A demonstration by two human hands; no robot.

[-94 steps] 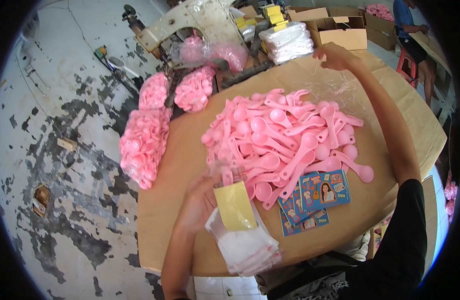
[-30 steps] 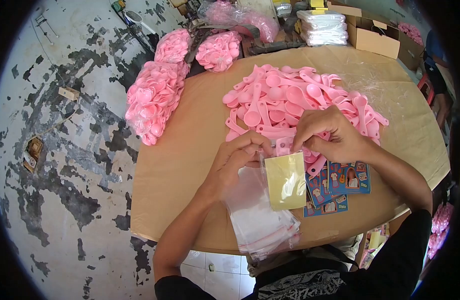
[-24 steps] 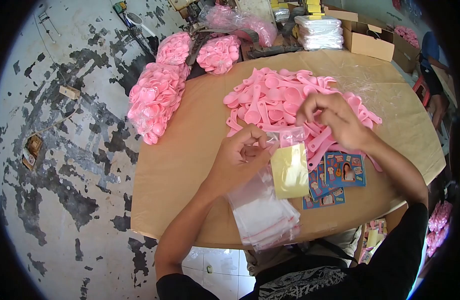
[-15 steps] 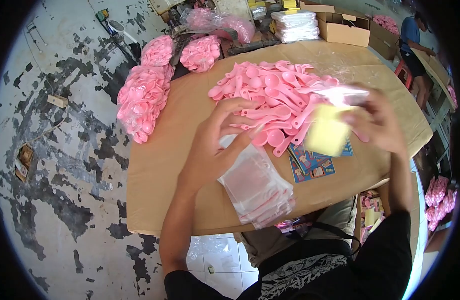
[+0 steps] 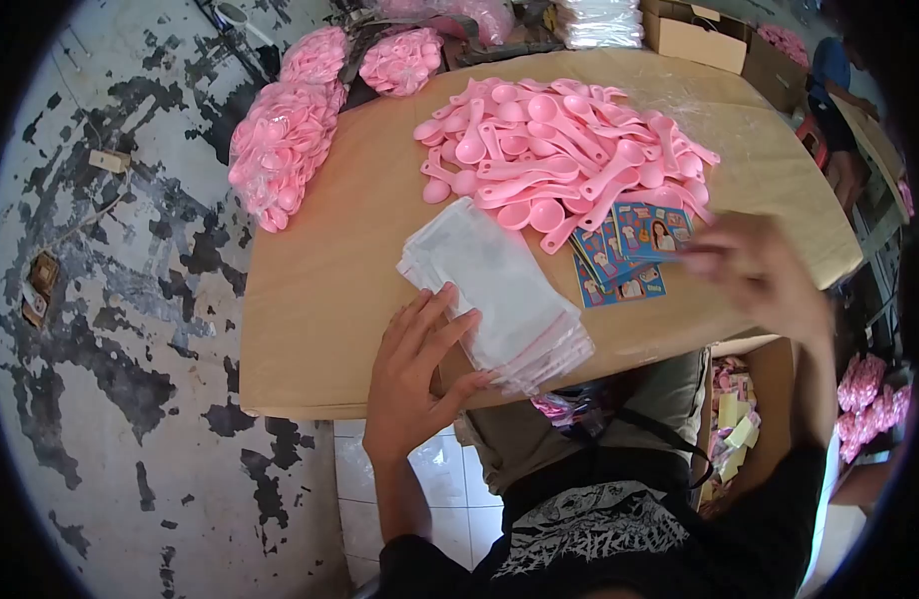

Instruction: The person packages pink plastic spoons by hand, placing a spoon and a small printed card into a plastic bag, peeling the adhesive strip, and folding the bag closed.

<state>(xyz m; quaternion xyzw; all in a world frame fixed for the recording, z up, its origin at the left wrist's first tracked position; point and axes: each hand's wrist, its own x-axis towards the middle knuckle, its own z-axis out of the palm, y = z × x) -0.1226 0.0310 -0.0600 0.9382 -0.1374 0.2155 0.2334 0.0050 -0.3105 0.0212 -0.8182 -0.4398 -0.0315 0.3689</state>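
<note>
My left hand (image 5: 415, 374) rests with spread fingers on the lower left edge of a stack of clear plastic bags (image 5: 494, 290). At the right, my right hand (image 5: 754, 265), blurred by motion, is at the right edge of the blue printed cards (image 5: 619, 245); its fingertips are smeared, so its hold on a card cannot be made out. The cards lie fanned and overlapping, just below a heap of pink plastic spoons (image 5: 569, 150) on the brown-covered table (image 5: 319, 329).
Filled bags of pink spoons (image 5: 285, 150) lie at the table's left back. Cardboard boxes (image 5: 694, 38) and stacked clear packs (image 5: 599, 22) stand behind. An open box (image 5: 734, 429) with yellow and pink pieces is below the right edge. Another person (image 5: 839, 110) is at the far right.
The yellow packet that was in my right hand is out of sight, and that hand is now lower at the cards. My left hand has come down onto the bags. The view has tilted downward.
</note>
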